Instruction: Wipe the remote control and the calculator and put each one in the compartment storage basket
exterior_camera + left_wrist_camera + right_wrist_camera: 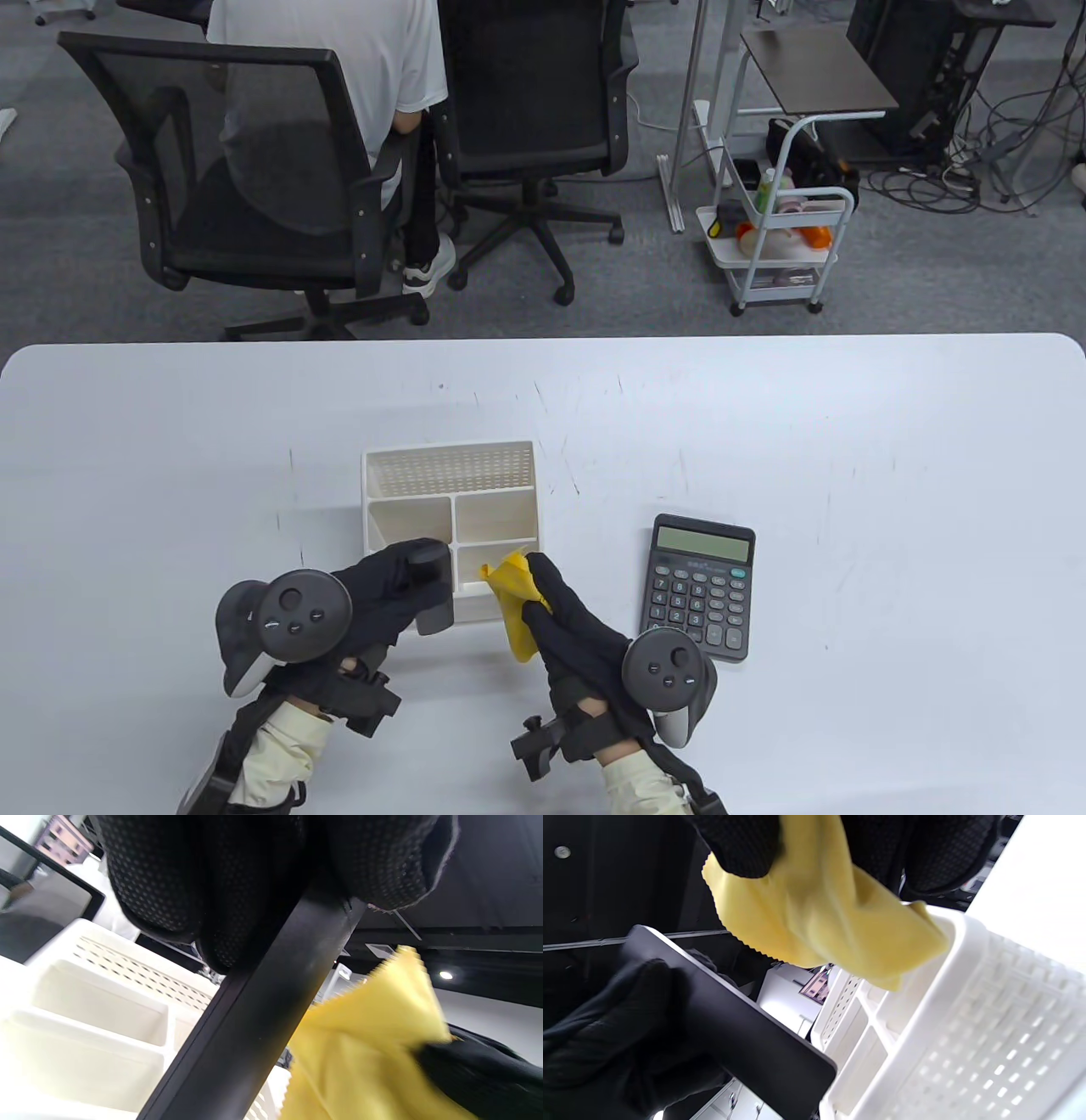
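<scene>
Table view shows your left hand (382,594) clamped round the remote control (433,590), holding it over the near-left corner of the compartment storage basket (450,454); your right hand (564,620) pinches the yellow cloth (513,594) just beside it, over the basket's near edge; I judge the remote is either being wiped or about to go in, since no compartment that shows holds anything yet, though the near-left one is partly hidden by your hand. Left wrist view has the dark remote slanting below your curled fingers (169,878), with the cloth close on its right; right wrist view shows the cloth bunched in your fingertips (742,844) above the basket rim. Still to do: seat the remote, then wipe the calculator (701,586), which lies flat and untouched on the tabletop (891,475), well to the right of the basket, and store it. Beyond the tabletop stand office chairs (254,170), a seated person (365,76) and a small white cart (780,246); none of these is in your way; only the cloth crowds the basket's near side.
</scene>
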A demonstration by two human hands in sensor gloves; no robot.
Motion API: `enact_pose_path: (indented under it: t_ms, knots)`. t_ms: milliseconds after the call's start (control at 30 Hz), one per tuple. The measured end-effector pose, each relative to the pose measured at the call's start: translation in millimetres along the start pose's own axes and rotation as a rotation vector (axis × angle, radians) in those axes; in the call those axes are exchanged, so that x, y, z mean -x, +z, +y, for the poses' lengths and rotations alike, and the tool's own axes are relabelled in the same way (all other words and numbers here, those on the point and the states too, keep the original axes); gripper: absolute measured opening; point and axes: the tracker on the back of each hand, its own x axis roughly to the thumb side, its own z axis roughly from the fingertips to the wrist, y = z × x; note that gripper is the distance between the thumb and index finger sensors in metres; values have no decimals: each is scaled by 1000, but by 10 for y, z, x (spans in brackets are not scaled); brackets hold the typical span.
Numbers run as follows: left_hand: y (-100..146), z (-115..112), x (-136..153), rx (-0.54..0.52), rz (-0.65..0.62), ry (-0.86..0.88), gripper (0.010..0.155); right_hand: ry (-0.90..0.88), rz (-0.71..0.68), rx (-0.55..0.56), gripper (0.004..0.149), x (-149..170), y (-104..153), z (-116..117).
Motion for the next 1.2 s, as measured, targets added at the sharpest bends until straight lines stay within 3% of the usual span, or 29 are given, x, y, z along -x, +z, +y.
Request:
enact_pose_path:
  t_ms: [133,267,367,567,867,967,1133,1200]
  knots:
    - [2,-214,-142,60,-37,8,47,-29,32,42,52,14,1,-57]
    - [6,-396,-164,96,-29,-34,47,-78,-36,25,52,-45,12,-36]
    - [9,-445,-125,67,7,-28,47,-160,-97,-4,52,-126,45,33]
    - [41,-405,-128,7,2,-47,47,-106,-214,-20,53,-234,101,133]
    - [86,-265,-62,-175,16,73,47,91,-213,-51,53,-171,114,212]
    - [75,-294,-24,-139,34,67,47,109,-217,-48,53,-174,117,231]
    - [18,-433,-58,8,-11,55,46,-5,-290,22,53,-305,133,147]
    - [16,-431,-91,-2,-24,40,46,-24,-304,34,52,-318,138,133]
